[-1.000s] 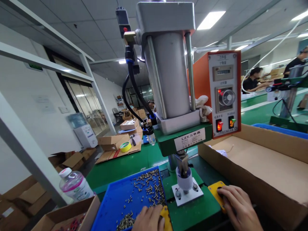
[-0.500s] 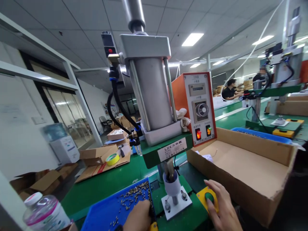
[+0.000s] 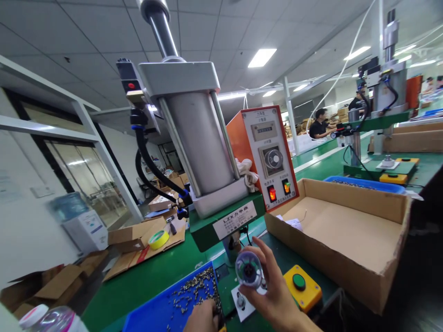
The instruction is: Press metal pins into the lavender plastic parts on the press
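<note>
Yellow button box (image 3: 302,287) just right of fingers; right hand (image 3: 273,290) clamped around round plastic part (image 3: 248,270); left hand (image 3: 202,317) on blue tray (image 3: 155,309), finger spread indeterminable.

1. Round cap (image 3: 248,269): a small translucent, pale lilac-white cylindrical part. Its open end is turned toward the camera and tilted slightly upward, showing a dark interior with a greenish centre. It is lifted clear of the white base plate (image 3: 242,305) and sits just below the green press head, pinched at its rim in the fingers of the right hand (image 3: 273,295).

2. Small metal pieces (image 3: 197,288): numerous tiny brass-coloured parts, scattered loose across the floor of the blue tray (image 3: 148,316), densest toward its far right corner. The left hand (image 3: 202,317) rests among them at the tray's near edge; individual shapes too small to tell.
</note>
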`<state>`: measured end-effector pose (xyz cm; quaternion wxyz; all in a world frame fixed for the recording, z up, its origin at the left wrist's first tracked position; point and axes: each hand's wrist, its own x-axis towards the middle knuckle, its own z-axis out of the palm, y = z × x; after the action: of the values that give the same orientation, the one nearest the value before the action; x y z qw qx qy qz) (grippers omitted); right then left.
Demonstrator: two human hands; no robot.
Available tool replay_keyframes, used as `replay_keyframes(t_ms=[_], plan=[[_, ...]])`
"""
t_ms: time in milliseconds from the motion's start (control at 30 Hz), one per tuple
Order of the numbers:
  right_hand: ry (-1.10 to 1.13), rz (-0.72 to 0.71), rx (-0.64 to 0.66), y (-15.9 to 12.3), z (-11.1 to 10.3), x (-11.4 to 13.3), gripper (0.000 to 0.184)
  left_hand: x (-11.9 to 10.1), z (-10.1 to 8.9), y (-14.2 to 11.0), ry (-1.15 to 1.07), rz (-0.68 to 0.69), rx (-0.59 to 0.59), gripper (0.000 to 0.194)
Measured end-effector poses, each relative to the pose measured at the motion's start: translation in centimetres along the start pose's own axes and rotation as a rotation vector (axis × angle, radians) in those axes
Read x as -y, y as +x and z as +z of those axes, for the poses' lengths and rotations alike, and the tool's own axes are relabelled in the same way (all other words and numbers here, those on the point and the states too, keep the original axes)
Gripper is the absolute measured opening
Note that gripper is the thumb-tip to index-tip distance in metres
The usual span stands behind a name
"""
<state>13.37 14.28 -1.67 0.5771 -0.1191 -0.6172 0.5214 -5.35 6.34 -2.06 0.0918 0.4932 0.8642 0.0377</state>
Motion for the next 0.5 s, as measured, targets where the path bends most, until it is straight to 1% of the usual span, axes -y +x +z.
replay_keyframes(t_ms=[167,233,267,300,367,400,433,500], plan=[[-0.002,-0.171,0.020,-2.8,-1.0,-0.5,0.096,-0.2,0.0,0.0,-0.006,0.016,-0.005,0.024],[-0.054,-0.202,0.093,-3.7,-1.7,-0.4,0.098,-0.4,-0.2,-0.2,-0.012,0.036,-0.006,0.024],[-0.125,-0.180,0.150,-4.2,-2.0,-0.3,0.094,-0.5,-0.3,-0.2,-0.014,0.043,-0.007,0.024],[-0.212,-0.137,0.213,-4.8,-2.3,-0.3,0.085,-0.6,-0.4,-0.2,-0.015,0.049,-0.009,0.023],[-0.371,-0.037,0.321,-6.4,-2.9,-0.5,0.057,-0.7,-0.5,-0.2,-0.015,0.055,-0.009,0.024],[-0.427,0.009,0.355,-7.3,-3.2,-0.7,0.043,-0.7,-0.5,-0.2,-0.012,0.055,-0.006,0.024],[-0.469,0.057,0.373,-8.0,-3.5,-1.0,0.033,-0.8,-0.4,-0.2,-0.010,0.057,0.000,0.025],[-0.553,0.162,0.387,-9.1,-4.2,-1.6,0.028,-0.8,-0.4,-0.1,-0.007,0.059,0.008,0.026]])
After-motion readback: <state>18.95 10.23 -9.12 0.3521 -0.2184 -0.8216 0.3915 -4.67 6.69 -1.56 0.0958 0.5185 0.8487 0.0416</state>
